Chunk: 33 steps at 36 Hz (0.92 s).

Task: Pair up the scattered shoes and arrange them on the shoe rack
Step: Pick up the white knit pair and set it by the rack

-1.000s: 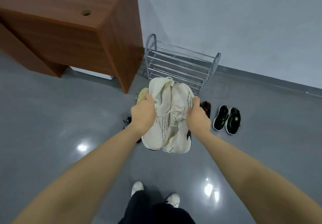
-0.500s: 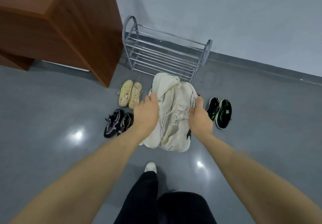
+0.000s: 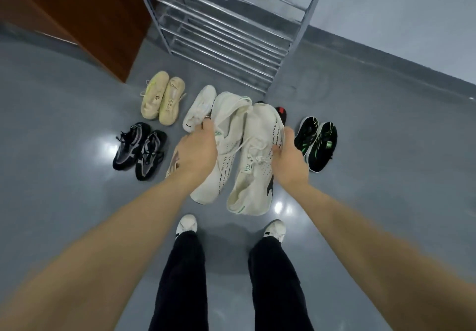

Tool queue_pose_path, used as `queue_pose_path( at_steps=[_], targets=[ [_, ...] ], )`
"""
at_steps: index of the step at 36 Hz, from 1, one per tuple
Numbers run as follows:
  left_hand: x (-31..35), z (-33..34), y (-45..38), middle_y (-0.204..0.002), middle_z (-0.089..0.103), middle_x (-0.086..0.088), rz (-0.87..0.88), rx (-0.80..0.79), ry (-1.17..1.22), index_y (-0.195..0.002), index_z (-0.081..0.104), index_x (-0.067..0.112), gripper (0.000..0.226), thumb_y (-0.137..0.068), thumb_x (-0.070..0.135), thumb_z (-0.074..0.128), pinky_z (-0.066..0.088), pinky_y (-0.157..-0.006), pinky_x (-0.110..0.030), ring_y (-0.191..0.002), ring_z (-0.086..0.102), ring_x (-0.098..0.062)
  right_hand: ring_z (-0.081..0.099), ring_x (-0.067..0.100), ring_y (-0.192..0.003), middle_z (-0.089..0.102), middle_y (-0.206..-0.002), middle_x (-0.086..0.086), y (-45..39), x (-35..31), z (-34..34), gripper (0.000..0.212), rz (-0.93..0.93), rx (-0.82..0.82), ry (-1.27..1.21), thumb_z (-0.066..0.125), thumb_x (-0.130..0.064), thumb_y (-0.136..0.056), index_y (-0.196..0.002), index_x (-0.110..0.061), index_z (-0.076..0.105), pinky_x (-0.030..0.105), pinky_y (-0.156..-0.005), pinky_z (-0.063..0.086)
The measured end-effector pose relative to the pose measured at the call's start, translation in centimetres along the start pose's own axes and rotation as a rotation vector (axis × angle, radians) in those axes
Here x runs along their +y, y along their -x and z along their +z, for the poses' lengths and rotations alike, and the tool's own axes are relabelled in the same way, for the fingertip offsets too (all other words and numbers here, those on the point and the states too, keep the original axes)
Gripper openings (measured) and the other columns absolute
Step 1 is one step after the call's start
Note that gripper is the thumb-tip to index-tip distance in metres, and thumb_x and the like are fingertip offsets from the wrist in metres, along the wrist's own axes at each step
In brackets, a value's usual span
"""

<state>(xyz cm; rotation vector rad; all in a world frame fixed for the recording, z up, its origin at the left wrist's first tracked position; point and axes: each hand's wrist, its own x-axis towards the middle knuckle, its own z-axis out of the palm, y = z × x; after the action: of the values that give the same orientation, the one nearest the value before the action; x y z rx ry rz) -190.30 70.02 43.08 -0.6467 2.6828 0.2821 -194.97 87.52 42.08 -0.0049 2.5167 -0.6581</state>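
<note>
I hold two white knit sneakers side by side above the floor. My left hand [image 3: 197, 154] grips the left white sneaker [image 3: 221, 155]; my right hand [image 3: 288, 158] grips the right white sneaker [image 3: 253, 173]. The metal shoe rack [image 3: 224, 31] stands bare against the wall ahead. On the floor lie a beige pair [image 3: 162, 97], a black-grey pair [image 3: 140, 150], a single white shoe [image 3: 199, 107], a black-green pair [image 3: 318, 145] and a black-red shoe [image 3: 282, 114], mostly hidden behind the held sneakers. A tan shoe [image 3: 172, 167] peeks from under my left wrist.
A brown wooden desk [image 3: 85, 19] stands left of the rack. The grey wall [image 3: 386, 16] runs behind it. My own feet in white shoes [image 3: 186, 225] stand on the glossy grey floor [image 3: 64, 202] just below the held pair.
The view has come closer to the rack and tilted down. More floor shoes show, including the single white shoe. Both hands keep their hold on the white sneakers.
</note>
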Motion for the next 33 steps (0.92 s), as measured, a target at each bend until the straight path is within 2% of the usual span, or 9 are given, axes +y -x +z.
queue_pose_path(
  at_steps=[3,7,10,14,17,21,24,28,33],
  targets=[
    [2.2,3.1,-1.1,-0.112,0.057,-0.015,-0.02,-0.036,-0.01,-0.129,0.034,0.005,0.043,-0.088,0.0,0.046,0.037,-0.064,-0.036,-0.093,0.061,-0.035,0.059,0.036,-0.07,0.055,-0.075,0.008,-2.2,3.0,0.5,0.029,0.003,-0.016,-0.011,0.033,-0.015,-0.096,-0.124,-0.022,0.026,0.048,-0.067,0.053],
    [4.2,7.1,-2.7,-0.11,0.057,-0.017,-0.017,-0.052,-0.027,-0.12,0.039,0.003,0.032,-0.088,0.0,0.044,0.039,-0.066,-0.038,-0.096,0.059,-0.036,0.06,0.036,-0.073,0.06,-0.08,0.012,-4.9,6.8,2.2,0.034,0.029,-0.03,-0.049,0.033,-0.017,-0.098,-0.13,-0.023,0.025,0.049,-0.069,0.053],
    [4.8,10.6,-3.9,-0.111,0.057,-0.02,-0.019,-0.073,-0.031,-0.122,0.038,0.002,0.029,-0.093,0.003,0.041,0.036,-0.064,-0.037,-0.099,0.058,-0.037,0.06,0.034,-0.074,0.061,-0.083,0.012,-6.6,10.0,4.2,0.035,0.042,-0.045,-0.113,0.034,-0.018,-0.098,-0.13,-0.026,0.026,0.047,-0.07,0.053],
    [4.3,16.4,-5.2,-0.106,0.058,-0.02,-0.026,-0.061,0.122,-0.119,0.042,0.003,0.024,-0.095,0.006,0.042,0.04,-0.069,-0.041,-0.099,0.055,-0.039,0.06,0.031,-0.081,0.062,-0.094,0.01,-8.3,14.3,7.8,0.039,0.093,-0.018,-0.22,0.035,-0.017,-0.097,-0.133,-0.031,0.03,0.045,-0.076,0.053],
    [4.5,21.0,-6.2,-0.106,0.057,-0.019,-0.043,-0.112,0.157,-0.115,0.044,0.004,0.02,-0.096,0.005,0.04,0.036,-0.066,-0.039,-0.098,0.056,-0.037,0.06,0.03,-0.081,0.063,-0.097,0.008,-9.7,17.2,11.8,0.04,0.154,-0.005,-0.26,0.035,-0.018,-0.097,-0.135,-0.031,0.031,0.046,-0.075,0.053],
    [4.3,26.9,-7.8,-0.102,0.06,-0.02,-0.045,-0.181,0.124,-0.115,0.043,0.005,0.02,-0.095,0.005,0.039,0.035,-0.063,-0.037,-0.093,0.058,-0.037,0.058,0.028,-0.081,0.062,-0.098,0.006,-11.7,20.4,16.8,0.045,0.239,-0.017,-0.267,0.035,-0.018,-0.098,-0.141,-0.031,0.028,0.037,-0.071,0.049],
    [3.4,31.3,-9.0,-0.101,0.059,-0.019,-0.049,-0.206,0.162,-0.113,0.044,0.004,0.019,-0.095,0.003,0.037,0.036,-0.064,-0.038,-0.093,0.056,-0.035,0.057,0.026,-0.089,0.06,-0.106,0.004,-13.2,22.7,20.4,0.046,0.254,-0.014,-0.273,0.037,-0.018,-0.099,-0.142,-0.03,0.03,0.032,-0.073,0.042],
    [2.1,36.6,-10.7,-0.099,0.058,-0.019,-0.036,-0.23,0.144,-0.114,0.044,0.004,0.018,-0.097,0.005,0.038,0.036,-0.065,-0.039,-0.094,0.056,-0.036,0.057,0.029,-0.106,0.058,-0.124,0.005,-15.6,25.8,24.8,0.047,0.272,-0.045,-0.275,0.038,-0.022,-0.1,-0.145,-0.03,0.028,0.035,-0.084,0.043],
    [0.8,43.0,-12.8,-0.094,0.06,-0.02,-0.018,-0.296,0.128,-0.106,0.042,0.006,0.011,-0.098,0.009,0.035,0.037,-0.065,-0.038,-0.088,0.057,-0.036,0.06,0.032,-0.1,0.06,-0.116,0.006,-18.4,28.5,29.6,0.046,0.317,-0.062,-0.281,0.038,-0.023,-0.099,-0.143,-0.031,0.028,0.045,-0.088,0.05]
  ],
)
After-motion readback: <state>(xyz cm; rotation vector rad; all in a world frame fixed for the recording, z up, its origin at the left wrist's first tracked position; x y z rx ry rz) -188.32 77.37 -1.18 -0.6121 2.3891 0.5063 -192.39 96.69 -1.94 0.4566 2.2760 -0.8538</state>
